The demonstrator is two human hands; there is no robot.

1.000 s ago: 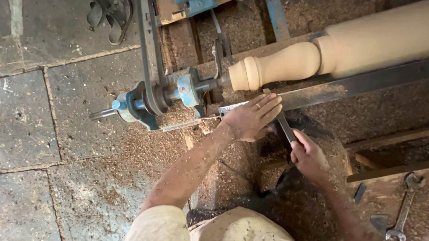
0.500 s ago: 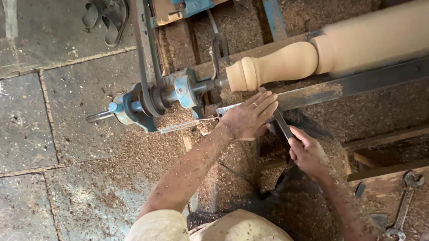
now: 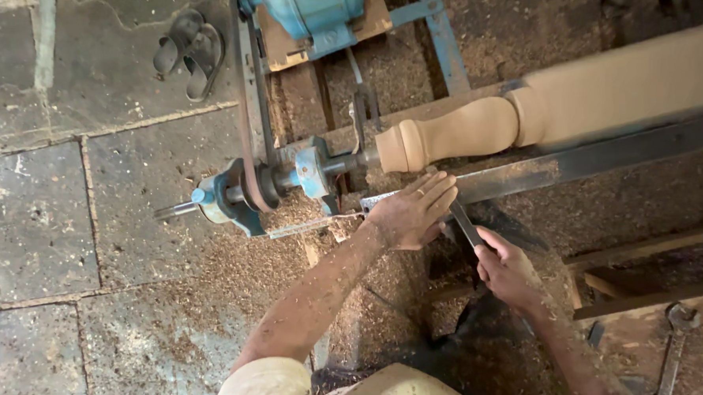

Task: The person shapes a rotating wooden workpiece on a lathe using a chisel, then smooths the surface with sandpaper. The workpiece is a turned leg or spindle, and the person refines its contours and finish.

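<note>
A: What is at the left of the frame?

B: Grey stone floor slabs (image 3: 29, 227) dusted with sawdust. In the upper left lies a pair of dark sandals (image 3: 189, 53), side by side on the stone.

A: And moving toward the centre?

B: A dark drive belt (image 3: 250, 107) runs from the top edge down to a blue lathe headstock (image 3: 245, 196) just left of centre. At the top centre sits a blue motor (image 3: 312, 10) on a wooden board. There are no bins or boxes in view; the sawdust (image 3: 289, 224) lies loose in heaps under the machine.

A: Where is the wood?

B: A pale turned wooden spindle (image 3: 483, 127) stretches from the centre to the right edge, its rounded end meeting the headstock shaft. Below it runs a dark metal tool rest bar (image 3: 587, 159).

A: What are the hands doing?

B: The left hand (image 3: 411, 213) lies flat, fingers stretched together, pressing a chisel (image 3: 465, 222) onto the bar just below the spindle's rounded end. The right hand (image 3: 506, 268), lower and to the right, is closed around the chisel's handle end.

A: Anything at the far right?

B: A metal spanner (image 3: 675, 341) lies on the ground in the lower right corner.
</note>
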